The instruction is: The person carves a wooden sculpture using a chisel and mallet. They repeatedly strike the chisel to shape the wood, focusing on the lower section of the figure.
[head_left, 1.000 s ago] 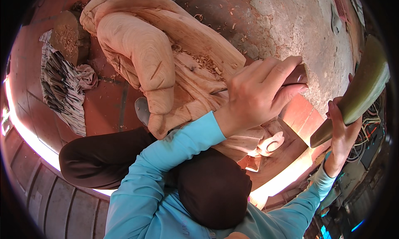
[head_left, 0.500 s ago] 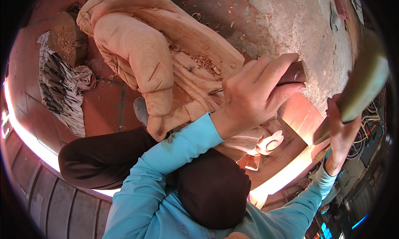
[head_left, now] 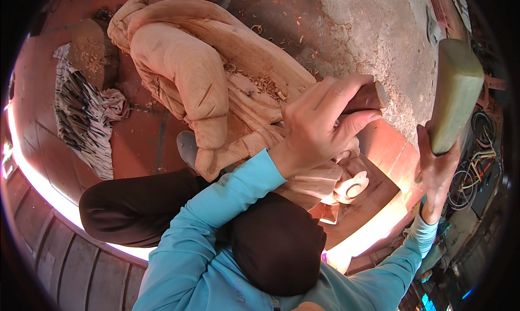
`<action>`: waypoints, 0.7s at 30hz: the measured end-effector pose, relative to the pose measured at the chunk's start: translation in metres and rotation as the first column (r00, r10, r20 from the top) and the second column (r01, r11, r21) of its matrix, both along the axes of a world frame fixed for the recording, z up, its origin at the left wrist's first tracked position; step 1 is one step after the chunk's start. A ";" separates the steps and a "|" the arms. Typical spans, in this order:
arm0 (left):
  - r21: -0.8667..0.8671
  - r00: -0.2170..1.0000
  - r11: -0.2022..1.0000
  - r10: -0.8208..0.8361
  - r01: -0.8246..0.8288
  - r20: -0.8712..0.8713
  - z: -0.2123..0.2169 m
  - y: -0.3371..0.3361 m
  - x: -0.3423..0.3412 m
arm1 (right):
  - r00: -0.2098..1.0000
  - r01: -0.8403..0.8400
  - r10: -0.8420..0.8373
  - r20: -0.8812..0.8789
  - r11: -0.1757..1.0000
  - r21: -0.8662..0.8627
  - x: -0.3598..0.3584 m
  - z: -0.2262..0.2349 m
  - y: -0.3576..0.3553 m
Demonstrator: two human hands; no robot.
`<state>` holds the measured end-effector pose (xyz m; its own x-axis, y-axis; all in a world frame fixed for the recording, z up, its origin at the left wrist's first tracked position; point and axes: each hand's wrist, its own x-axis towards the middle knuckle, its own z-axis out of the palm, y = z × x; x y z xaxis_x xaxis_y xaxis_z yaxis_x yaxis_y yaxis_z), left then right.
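Observation:
My left hand is closed around the brown wooden handle of a chisel, its round butt end pointing up and to the right. The blade is hidden below my fist. Under that hand lies a large pale wooden figure carving, with wood shavings in its carved folds. Off to the right, my right hand grips a greenish, block-headed mallet, raised nearly upright and apart from the chisel. The mallet's handle is mostly hidden by my fingers.
At the left, a striped cloth holds several carving tools, beside a round wood block topped with shavings. My bent knee borders the carving. A bicycle stands at the far right. Loose shavings dot the floor.
The mallet has swung from a blurred slant to a more upright position, slightly left. My left hand still holds the chisel and has shifted a little left.

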<state>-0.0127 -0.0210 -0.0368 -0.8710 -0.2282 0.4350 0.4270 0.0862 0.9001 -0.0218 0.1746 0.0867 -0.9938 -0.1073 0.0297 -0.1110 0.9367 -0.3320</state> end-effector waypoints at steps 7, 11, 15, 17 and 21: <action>0.122 0.987 0.988 -0.082 0.099 -0.137 0.023 -0.028 0.015 | 0.996 -0.072 0.078 0.049 0.991 -0.113 -0.001 -0.016 -0.008; -0.153 0.936 0.947 -0.307 0.282 -0.172 0.041 -0.032 0.014 | 0.993 -0.122 0.119 -0.026 0.959 -0.256 -0.011 -0.036 -0.007; 0.143 0.988 0.979 -0.151 0.146 0.028 0.057 -0.039 0.000 | 0.983 -0.135 0.174 0.060 0.902 -0.410 -0.026 -0.064 0.002; 0.255 0.985 0.958 -0.155 0.131 0.077 0.058 -0.044 -0.003 | 0.984 -0.127 0.166 0.059 0.901 -0.415 -0.026 -0.077 0.005; 0.375 0.941 0.910 -0.266 0.175 0.209 0.058 -0.045 -0.008 | 0.980 -0.180 0.201 -0.006 0.862 -0.473 -0.022 -0.096 0.006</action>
<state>-0.0203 -0.0658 0.0208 -0.9856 -0.1133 0.1257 0.1560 -0.3200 0.9345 -0.0436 0.1808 -0.0090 -0.9568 -0.2788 0.0826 -0.2473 0.6311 -0.7352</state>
